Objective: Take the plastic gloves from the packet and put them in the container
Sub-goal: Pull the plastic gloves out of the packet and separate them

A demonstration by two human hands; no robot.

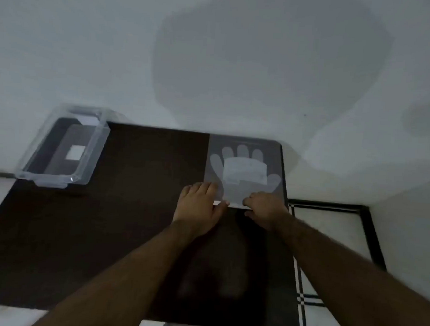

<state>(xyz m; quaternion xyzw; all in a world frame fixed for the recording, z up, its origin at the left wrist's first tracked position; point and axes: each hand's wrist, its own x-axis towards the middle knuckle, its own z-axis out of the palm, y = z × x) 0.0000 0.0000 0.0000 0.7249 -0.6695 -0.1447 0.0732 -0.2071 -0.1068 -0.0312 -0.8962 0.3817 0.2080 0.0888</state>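
Note:
A flat translucent packet of plastic gloves (244, 162) lies at the far right corner of the dark table (135, 208), with a glove outline showing through it. My left hand (198, 204) rests flat on the packet's near left corner. My right hand (264, 208) has its fingers curled on the packet's near edge, pinching it. A clear plastic container (63, 148) stands open at the far left corner of the table, a white label on its bottom.
A pale wall rises right behind the table. To the right of the table lies a white tiled floor with black lines (330, 228). The container overhangs the table's left edge slightly.

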